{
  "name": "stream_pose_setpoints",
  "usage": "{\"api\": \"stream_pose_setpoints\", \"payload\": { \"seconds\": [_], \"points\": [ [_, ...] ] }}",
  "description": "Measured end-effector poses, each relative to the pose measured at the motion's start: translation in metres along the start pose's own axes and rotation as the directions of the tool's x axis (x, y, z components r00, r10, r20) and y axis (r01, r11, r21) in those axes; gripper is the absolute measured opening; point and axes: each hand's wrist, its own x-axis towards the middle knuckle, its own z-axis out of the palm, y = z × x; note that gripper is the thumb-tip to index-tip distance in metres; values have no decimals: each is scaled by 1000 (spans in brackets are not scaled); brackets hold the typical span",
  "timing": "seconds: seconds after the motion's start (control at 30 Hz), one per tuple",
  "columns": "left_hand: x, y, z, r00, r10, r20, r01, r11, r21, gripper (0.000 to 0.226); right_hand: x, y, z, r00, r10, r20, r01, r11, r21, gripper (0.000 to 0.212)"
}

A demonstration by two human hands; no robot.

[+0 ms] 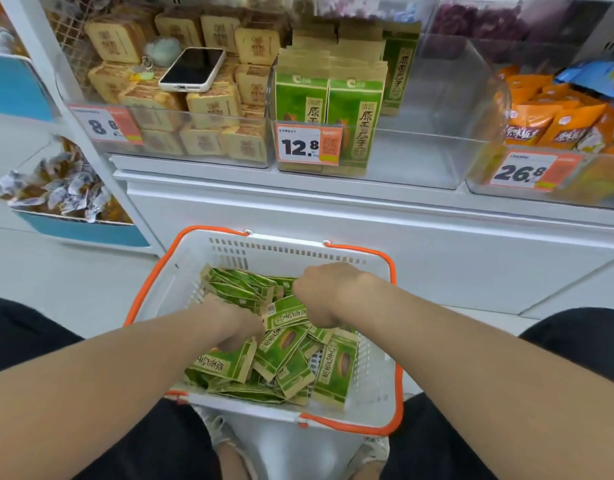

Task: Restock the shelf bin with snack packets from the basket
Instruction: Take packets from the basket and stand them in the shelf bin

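The white plastic basket with orange handles [194,271] stands on the floor between the person's knees, close below the shelf, so the reach up is short. It holds a loose heap of green and tan snack packets [288,351], lying flat and crossed over each other. Both hands are down in this heap. The left hand [241,327] is near the middle and the right hand [328,294] is toward the far side. Their fingers point down and are hidden among the packets, so I cannot tell if they grasp anything.

Farther, at the front edge of the shelf, the clear plastic shelf bin [437,157] holds a few of the same packets upright [347,112] at its left side. Its right part has free room, probably for the new packets.
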Motion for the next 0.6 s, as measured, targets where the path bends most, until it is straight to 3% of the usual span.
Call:
{"api": "stream_pose_setpoints", "payload": {
  "seconds": [0.13,0.3,0.47,0.53,0.6],
  "points": [
    [12,-5,20,1000,30,-6,-30,998,-56,93,21,-10,-10,999,-25,-26,24,999,-22,19],
    [16,-4,29,993,18,-115,-22,999,-33,43,35,-18,-18,997,-60,-39,59,998,-28,29],
    [10,6,21,970,-11,-241,32,996,85,11,38,-22,-17,998,-69,-15,68,997,-39,11],
    [11,3,15,949,-24,-315,40,998,42,16,36,-21,-17,997,-72,-1,72,997,-33,16],
    [10,-3,4,914,-49,-402,7,994,-106,16,31,-19,-21,998,-55,26,55,998,-15,16]
  ]
}}
